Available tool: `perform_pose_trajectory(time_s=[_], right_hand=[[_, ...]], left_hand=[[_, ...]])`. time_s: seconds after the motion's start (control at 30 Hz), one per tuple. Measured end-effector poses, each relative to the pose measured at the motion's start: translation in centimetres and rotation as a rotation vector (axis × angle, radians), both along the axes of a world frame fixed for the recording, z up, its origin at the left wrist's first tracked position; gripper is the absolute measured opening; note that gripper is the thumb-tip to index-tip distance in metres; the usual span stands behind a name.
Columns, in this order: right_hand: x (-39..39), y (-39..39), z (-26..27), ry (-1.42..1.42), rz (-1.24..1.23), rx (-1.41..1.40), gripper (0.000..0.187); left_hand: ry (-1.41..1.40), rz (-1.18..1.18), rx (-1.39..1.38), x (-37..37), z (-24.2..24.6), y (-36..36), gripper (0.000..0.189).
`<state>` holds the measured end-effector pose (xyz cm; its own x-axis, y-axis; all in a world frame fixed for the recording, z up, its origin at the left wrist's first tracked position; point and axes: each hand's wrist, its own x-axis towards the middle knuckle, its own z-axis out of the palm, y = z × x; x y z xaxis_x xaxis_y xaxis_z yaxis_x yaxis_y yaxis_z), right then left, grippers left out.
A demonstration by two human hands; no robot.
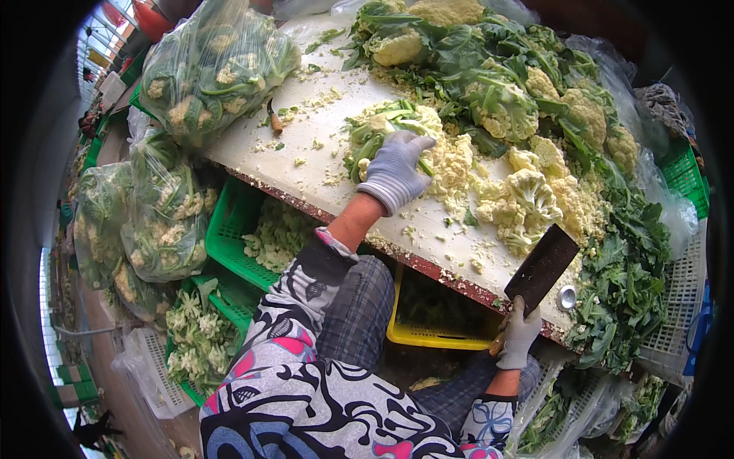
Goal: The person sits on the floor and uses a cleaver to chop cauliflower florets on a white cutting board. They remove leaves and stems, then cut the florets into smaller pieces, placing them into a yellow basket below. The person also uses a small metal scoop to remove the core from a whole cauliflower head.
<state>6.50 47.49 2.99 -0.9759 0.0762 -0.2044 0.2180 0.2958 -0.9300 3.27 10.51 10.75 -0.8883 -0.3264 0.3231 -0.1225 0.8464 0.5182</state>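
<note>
My left hand (397,167), in a grey knit glove, rests with curled fingers on a cauliflower head (367,135) whose cut green stalks face up. The head sits on a white tabletop (321,166) strewn with crumbs. In my right hand (520,335), also gloved, is the wooden handle of a cleaver (542,269). Its dark, broad blade tilts up over the table's front edge, apart from the vegetables. Cut cauliflower florets (530,195) lie between the blade and the head. The underside of the held head is hidden.
Leafy cauliflowers (499,103) are heaped at the back, with loose leaves (625,275) at the right. A small hooked knife (274,119) and a filled plastic bag (221,74) occupy the left. Below stand green crates (235,224) and a yellow crate (441,338). A small metal cup (567,298) is near the cleaver.
</note>
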Motion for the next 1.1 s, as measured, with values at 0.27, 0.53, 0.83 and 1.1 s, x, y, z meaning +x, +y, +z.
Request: perform_pose_trajectory(time_s=[0.27,0.53,0.83,1.1], right_hand=[[0.1,-1.3,1.1,0.001,0.056,-0.041,0.02],[0.2,-1.9,-0.9,0.091,0.164,0.125,0.022],[-0.5,-16.2,11.3,0.581,0.309,-0.077,0.017],[-5.9,-26.4,7.4,0.247,0.623,0.571,0.029]], left_hand=[[-0.592,0.218,0.034,-3.6,3.8,-8.6,0.079],[-0.725,0.307,0.218,-4.4,2.2,-8.6,0.081],[-0.351,0.436,0.113,1.8,0.2,-3.9,0.074],[-0.27,0.426,0.071,2.1,-0.6,-2.2,0.081]])
